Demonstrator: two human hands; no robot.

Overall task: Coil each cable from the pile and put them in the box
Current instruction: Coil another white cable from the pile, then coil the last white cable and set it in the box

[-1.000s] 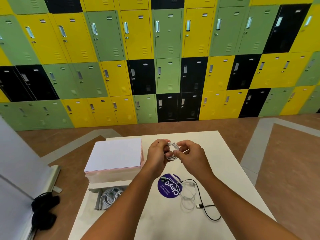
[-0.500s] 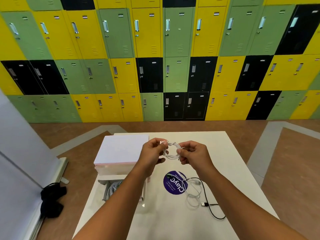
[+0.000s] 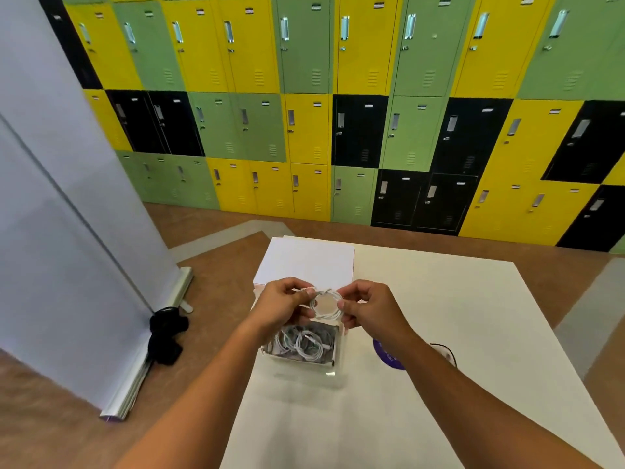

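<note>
Both hands hold a white cable [image 3: 326, 304] wound into a small round coil, above the far end of the open box [image 3: 341, 346]. My left hand [image 3: 282, 304] pinches the coil's left side and my right hand [image 3: 367, 308] pinches its right side. Inside the box lie several coiled white cables [image 3: 304, 341]. Behind my right forearm, only a short arc of a black cable [image 3: 448, 350] from the pile shows on the table.
The white table [image 3: 456, 316] carries the box's white lid [image 3: 309, 262] at its far left and a purple round sticker [image 3: 385, 355], mostly hidden by my right arm. A grey banner stand [image 3: 67, 265] and a black bundle [image 3: 165, 336] sit on the floor at left. Lockers line the wall.
My view has swung left, and both hands have carried the coiled white cable leftward until it hangs over the box. The loose pile is now mostly hidden behind my right arm.
</note>
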